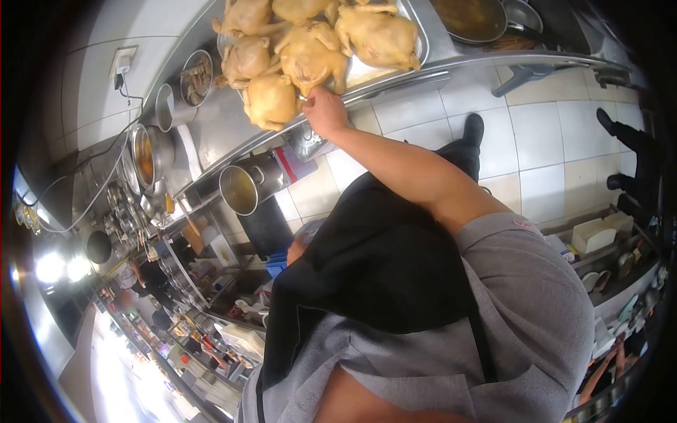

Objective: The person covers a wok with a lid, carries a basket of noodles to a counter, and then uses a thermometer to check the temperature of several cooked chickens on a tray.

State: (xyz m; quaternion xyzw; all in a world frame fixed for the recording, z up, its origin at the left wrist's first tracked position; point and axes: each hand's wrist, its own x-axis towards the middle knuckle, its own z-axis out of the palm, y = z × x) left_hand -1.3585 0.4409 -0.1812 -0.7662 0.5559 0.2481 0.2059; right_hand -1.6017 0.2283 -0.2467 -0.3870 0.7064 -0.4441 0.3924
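Several whole yellow chickens lie close together on a metal tray and along the steel counter at the top. My right hand reaches to the counter's front edge, its fingers pinched at the lower end of the middle chicken, just right of the lowest chicken. My left hand shows only partly beside my black apron, near a blue container; its fingers are mostly hidden.
A tall pot of liquid stands below the counter. Bowls and a pan are on the worktop. A cable hangs at the left. Another person's dark shoe is at the right; people are also at the lower left.
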